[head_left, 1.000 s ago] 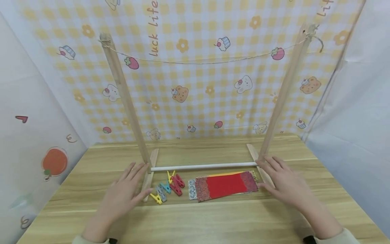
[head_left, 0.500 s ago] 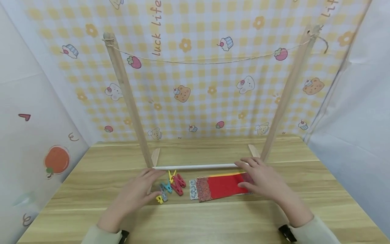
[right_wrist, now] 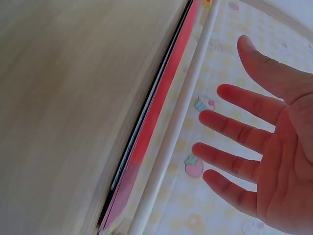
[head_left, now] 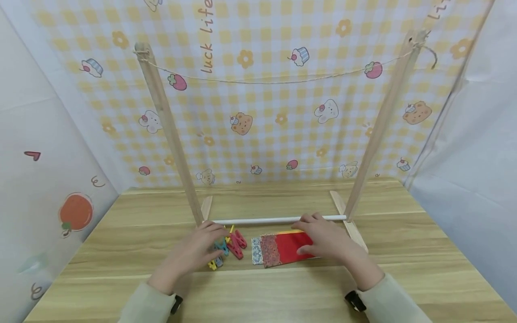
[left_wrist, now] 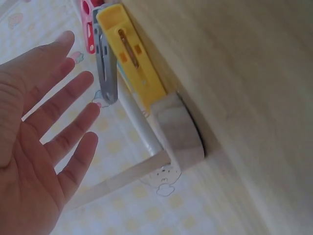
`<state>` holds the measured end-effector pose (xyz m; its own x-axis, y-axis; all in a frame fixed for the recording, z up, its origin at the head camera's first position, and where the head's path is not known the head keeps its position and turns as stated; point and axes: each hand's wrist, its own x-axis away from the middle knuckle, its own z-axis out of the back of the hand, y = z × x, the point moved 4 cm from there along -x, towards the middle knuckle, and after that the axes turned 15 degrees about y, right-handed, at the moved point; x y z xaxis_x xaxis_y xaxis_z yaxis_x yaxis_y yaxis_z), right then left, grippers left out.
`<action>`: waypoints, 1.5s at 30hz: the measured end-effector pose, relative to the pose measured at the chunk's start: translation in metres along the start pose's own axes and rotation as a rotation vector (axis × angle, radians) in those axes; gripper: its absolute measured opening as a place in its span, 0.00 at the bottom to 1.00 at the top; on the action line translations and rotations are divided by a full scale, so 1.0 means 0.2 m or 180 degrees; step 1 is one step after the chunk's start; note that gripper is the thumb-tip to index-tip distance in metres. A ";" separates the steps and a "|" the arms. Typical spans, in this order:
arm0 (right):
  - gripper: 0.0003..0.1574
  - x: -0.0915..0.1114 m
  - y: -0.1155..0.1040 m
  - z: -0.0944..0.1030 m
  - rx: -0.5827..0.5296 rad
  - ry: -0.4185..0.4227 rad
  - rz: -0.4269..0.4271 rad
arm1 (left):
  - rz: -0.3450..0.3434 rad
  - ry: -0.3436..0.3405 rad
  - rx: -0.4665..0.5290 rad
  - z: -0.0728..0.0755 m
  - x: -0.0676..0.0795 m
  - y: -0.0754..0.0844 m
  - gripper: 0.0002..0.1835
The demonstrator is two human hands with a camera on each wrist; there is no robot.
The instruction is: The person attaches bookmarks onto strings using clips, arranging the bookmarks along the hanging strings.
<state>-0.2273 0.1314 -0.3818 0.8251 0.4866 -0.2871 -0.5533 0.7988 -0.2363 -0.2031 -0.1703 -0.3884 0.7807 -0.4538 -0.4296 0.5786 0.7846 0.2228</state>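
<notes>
My left hand hovers palm down over the left end of a group of plastic clothespins, its fingers spread and holding nothing. Yellow, grey, blue and red ones lie there, partly hidden beneath the hand. In the left wrist view a yellow clothespin and a grey clothespin stand just past the fingertips. My right hand is above a small stack of cloth pieces, red on top with patterned ends, and covers its right part. The right wrist view shows that palm bare, apart from the red cloth.
Behind lies a white rod between two wooden posts on flat wooden feet. A thin string sags between the post tops. A checked curtain hangs at the back of the wooden table.
Both hands have moved inward from beside the posts. The left has come over the clothespins, the right over the cloth stack. Clothespins and cloth have stayed in place.
</notes>
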 end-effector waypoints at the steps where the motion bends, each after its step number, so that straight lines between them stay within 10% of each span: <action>1: 0.36 -0.01 -0.01 -0.01 -0.0031 -0.0051 -0.0012 | 0.0032 -0.0007 -0.0018 -0.01 -0.01 0.00 0.24; 24: 0.41 -0.13 -0.10 -0.17 0.0171 -0.0783 -0.0156 | 0.0800 -0.0168 0.0138 -0.11 -0.14 0.01 0.04; 45: 0.45 -0.12 -0.11 -0.18 0.0370 -0.0620 0.0038 | 0.1003 -0.0342 0.0797 -0.12 -0.15 0.06 0.05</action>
<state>-0.2379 0.0892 -0.4033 0.8314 0.5463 -0.1017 -0.5555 0.8225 -0.1220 -0.2248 -0.1366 -0.3932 0.9413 -0.2598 -0.2155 0.3366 0.7712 0.5404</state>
